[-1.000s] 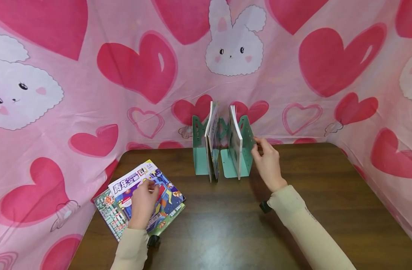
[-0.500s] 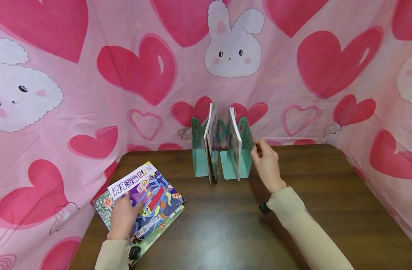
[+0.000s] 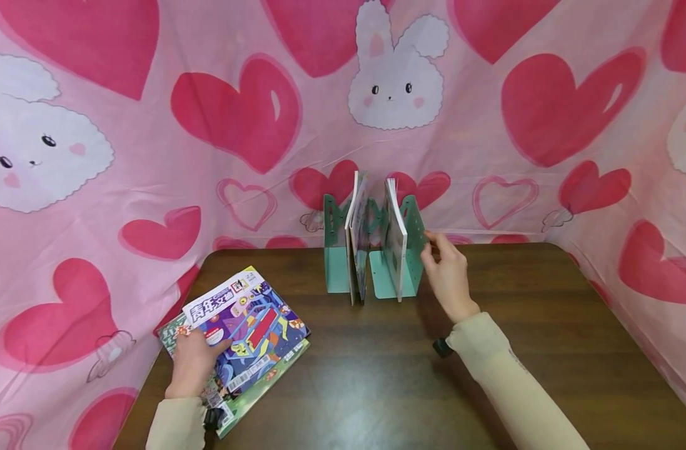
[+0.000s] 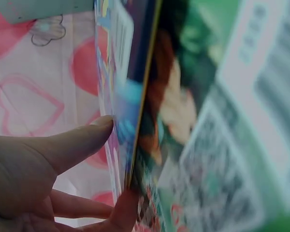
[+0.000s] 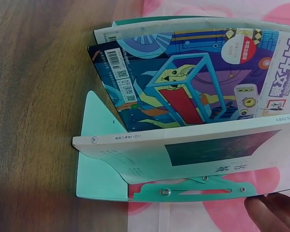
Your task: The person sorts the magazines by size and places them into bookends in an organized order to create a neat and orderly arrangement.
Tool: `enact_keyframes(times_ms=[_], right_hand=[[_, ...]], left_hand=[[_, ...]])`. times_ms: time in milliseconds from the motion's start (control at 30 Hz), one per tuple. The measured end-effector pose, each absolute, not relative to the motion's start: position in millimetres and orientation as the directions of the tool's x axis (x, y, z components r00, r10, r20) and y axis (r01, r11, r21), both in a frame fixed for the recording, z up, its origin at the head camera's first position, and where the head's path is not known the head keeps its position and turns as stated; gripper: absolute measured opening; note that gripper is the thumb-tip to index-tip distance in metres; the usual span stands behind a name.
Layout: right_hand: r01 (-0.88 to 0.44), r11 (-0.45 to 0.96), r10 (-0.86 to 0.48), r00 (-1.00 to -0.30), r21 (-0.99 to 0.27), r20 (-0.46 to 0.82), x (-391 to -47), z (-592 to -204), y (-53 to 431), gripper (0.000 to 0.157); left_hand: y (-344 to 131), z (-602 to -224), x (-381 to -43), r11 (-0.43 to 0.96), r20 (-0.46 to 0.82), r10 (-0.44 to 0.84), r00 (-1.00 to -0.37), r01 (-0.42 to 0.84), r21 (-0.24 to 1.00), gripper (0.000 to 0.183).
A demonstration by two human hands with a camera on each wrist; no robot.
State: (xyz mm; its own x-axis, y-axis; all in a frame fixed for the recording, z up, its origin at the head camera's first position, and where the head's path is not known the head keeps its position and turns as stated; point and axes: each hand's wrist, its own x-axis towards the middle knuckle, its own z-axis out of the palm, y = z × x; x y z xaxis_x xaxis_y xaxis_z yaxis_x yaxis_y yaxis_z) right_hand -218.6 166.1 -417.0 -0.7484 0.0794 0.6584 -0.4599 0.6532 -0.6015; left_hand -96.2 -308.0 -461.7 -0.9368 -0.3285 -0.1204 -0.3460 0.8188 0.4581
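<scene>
Head view, left hand [image 3: 191, 365] pinching purple magazine [image 3: 267, 328] titled 青年文摘, right hand [image 3: 448, 278] pinching green bookend [image 3: 415, 250]

left hand [image 3: 191, 364] | moved from cover's middle to left edge | purple magazine [image 3: 255, 330] | more cover showing

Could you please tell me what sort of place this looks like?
Probably a staged tabletop workspace: a brown table, pink heart-print cloth hung behind and beside it, and a green rack holding magazines.
</scene>
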Motion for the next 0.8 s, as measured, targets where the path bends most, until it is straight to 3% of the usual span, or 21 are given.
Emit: enact_keyframes(times_ms=[267, 500, 700, 800], right_hand=[[-0.465, 0.641, 0.074, -0.754, -0.611, 0.652, -217, -416, 166, 0.023], [-0.461, 0.647, 0.078, -0.753, -0.608, 0.654, -218, -417, 166, 0.022], [-0.463, 0.64, 0.074, -0.757, -0.613, 0.649, -219, -417, 165, 0.022], [-0.46, 0.636, 0.079, -0.76, -0.619, 0.645, -218, -416, 165, 0.022]], left_hand=[[-318, -459, -98, 0.791, -0.156, -0.334, -0.929, -0.367, 0.49, 0.061], [-320, -461, -99, 0.73, -0.254, -0.367, -0.895, -0.447, 0.517, 0.083], [-325, -461, -99, 0.701, -0.256, -0.349, -0.901, -0.432, 0.567, 0.064], [-326, -460, -101, 0.685, -0.272, -0.345, -0.898, -0.439, 0.582, 0.065]])
